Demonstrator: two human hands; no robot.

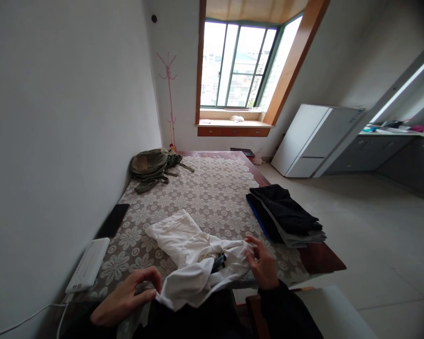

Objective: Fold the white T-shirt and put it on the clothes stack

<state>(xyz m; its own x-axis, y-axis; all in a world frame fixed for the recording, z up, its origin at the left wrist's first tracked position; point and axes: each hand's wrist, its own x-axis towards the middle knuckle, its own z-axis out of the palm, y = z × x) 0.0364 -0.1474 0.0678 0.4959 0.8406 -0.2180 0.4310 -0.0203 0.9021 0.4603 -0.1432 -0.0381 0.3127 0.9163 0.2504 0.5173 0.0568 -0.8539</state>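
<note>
A white garment [187,249] lies crumpled on the near part of the table, over the floral lace tablecloth [212,197]. My left hand [129,294] pinches its lower left edge at the table's front. My right hand [263,263] grips the cloth's right side, fingers curled into the fabric. A small dark patch shows in the middle of the garment.
A stack of folded dark clothes [286,214] sits at the table's right edge. An olive backpack [153,167] lies at the far left. A white device [88,263] with a cable and a black phone [113,220] rest along the left wall. A white fridge [314,139] stands beyond.
</note>
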